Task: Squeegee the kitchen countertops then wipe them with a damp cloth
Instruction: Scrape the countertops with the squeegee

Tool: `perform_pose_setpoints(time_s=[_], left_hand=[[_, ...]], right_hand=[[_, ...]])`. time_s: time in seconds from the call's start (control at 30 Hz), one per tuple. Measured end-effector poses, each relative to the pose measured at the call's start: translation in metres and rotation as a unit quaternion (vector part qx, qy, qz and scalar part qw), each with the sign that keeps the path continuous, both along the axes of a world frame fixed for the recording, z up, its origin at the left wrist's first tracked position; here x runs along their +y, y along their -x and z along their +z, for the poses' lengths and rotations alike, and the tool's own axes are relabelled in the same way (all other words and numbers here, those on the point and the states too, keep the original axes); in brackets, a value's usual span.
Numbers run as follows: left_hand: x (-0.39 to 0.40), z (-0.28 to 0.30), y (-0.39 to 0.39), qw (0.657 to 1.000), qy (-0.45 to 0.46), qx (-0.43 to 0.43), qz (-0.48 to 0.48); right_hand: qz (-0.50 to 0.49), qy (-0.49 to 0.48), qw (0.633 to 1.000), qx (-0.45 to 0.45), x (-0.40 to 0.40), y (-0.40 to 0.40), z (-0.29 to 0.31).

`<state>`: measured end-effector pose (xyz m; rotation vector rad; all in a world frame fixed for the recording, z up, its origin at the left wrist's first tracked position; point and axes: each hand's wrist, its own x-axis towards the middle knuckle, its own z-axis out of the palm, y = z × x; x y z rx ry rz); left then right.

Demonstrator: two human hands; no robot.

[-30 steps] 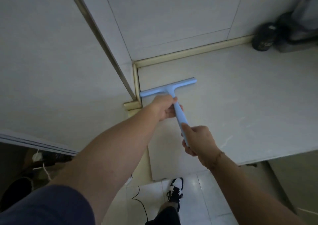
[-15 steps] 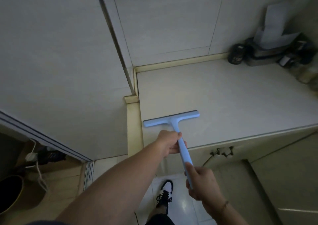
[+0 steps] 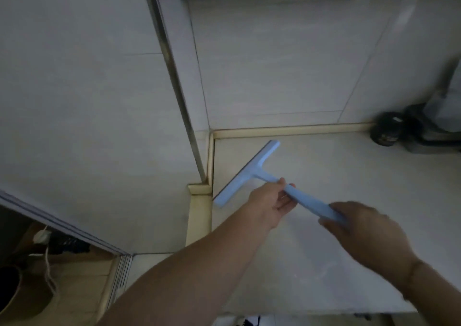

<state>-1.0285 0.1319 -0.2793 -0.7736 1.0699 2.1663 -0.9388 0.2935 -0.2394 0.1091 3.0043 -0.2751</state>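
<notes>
A light blue squeegee [image 3: 252, 171] lies with its blade on the pale countertop [image 3: 349, 181], turned diagonally, close to the left raised edge. My left hand [image 3: 270, 201] grips the handle just behind the blade head. My right hand [image 3: 359, 228] is closed around the handle's end, lower and to the right. The blade runs from near the back corner down toward the counter's left front corner. No cloth is in view.
A tiled wall [image 3: 274, 63] stands behind the counter and a wall panel [image 3: 74, 101] to the left. Dark containers [image 3: 389, 128] sit at the back right against the wall. Left and below, the floor holds a white cable [image 3: 48, 270] and a dark bin [image 3: 10, 290].
The squeegee went from the counter's front edge back toward the left rear corner, and its blade turned from crosswise to diagonal. Both hands kept their grip on the handle.
</notes>
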Motion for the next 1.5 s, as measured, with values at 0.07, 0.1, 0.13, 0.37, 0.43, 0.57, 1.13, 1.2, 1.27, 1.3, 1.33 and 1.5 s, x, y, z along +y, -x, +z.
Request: perform_pose_setpoints(time_s=[0.07, 0.1, 0.13, 0.37, 0.43, 0.57, 1.13, 1.2, 1.27, 1.3, 1.33, 1.5], left_hand=[[0.003, 0.005, 0.037, 1.000, -0.015, 0.002, 0.026], [0.003, 0.005, 0.053, 0.999, -0.016, -0.001, 0.039], [0.003, 0.003, 0.068, 0.999, -0.013, -0.005, 0.050], [-0.016, -0.022, 0.121, 0.992, -0.004, -0.060, 0.110], [-0.022, -0.028, 0.127, 0.991, 0.005, -0.062, 0.117], [-0.032, -0.036, 0.141, 0.983, 0.042, -0.060, 0.171], [-0.009, -0.054, 0.147, 0.970, 0.146, -0.062, 0.182], [-0.007, -0.054, 0.147, 0.969, 0.154, -0.058, 0.182], [-0.006, -0.055, 0.147, 0.969, 0.157, -0.058, 0.184], [-0.006, -0.056, 0.147, 0.968, 0.159, -0.058, 0.184], [-0.006, -0.057, 0.147, 0.968, 0.162, -0.058, 0.183], [-0.002, -0.058, 0.144, 0.966, 0.179, -0.056, 0.177]], right_hand=[[0.046, -0.061, 0.997, 0.018, 0.012, 0.057, 0.003], [0.059, -0.070, 0.996, 0.014, 0.016, 0.084, 0.002], [0.071, -0.068, 0.995, 0.004, 0.019, 0.108, -0.001], [0.185, -0.018, 0.981, -0.060, 0.023, 0.217, -0.027], [0.217, -0.015, 0.974, -0.068, 0.019, 0.231, -0.034], [0.253, 0.019, 0.966, -0.040, 0.009, 0.252, -0.046], [0.323, 0.013, 0.942, -0.091, 0.033, 0.271, -0.083], [0.327, 0.018, 0.940, -0.093, 0.035, 0.272, -0.084], [0.330, 0.027, 0.939, -0.095, 0.037, 0.272, -0.085], [0.333, 0.030, 0.938, -0.096, 0.037, 0.272, -0.086], [0.337, 0.034, 0.936, -0.096, 0.038, 0.273, -0.087], [0.346, 0.049, 0.932, -0.093, 0.044, 0.274, -0.095]])
